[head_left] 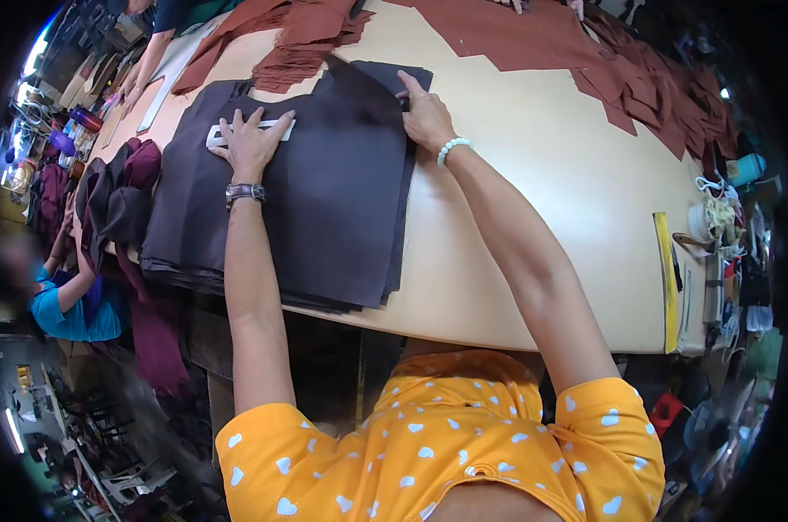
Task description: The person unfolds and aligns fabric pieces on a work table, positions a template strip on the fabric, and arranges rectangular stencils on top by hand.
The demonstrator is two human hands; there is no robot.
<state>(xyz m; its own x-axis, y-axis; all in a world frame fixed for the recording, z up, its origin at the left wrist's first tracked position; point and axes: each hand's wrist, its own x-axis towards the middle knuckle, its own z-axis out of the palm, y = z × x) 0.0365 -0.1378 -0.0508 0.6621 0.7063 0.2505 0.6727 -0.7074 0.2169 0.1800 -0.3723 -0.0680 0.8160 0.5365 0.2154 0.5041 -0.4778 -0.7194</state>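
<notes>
A stack of dark cut fabric panels (333,200) lies on the table in front of me, its edges slightly uneven. My left hand (250,143) rests flat on the stack with fingers spread. Beneath those fingers is a white paper strip (279,127) with dark marks, partly covered. At the stack's upper right edge, my right hand (427,117) grips the side of the top fabric panel (372,97), whose far corner is raised and folded over. The fingertips are partly hidden by the cloth.
Reddish-brown fabric pieces (516,35) spread along the far side of the pale table (507,287). A yellow ruler (665,278) lies near the right edge. Maroon cloth (142,165) is bunched at left beside a person in a blue shirt (81,309). Another person's arm (150,61) reaches in at upper left.
</notes>
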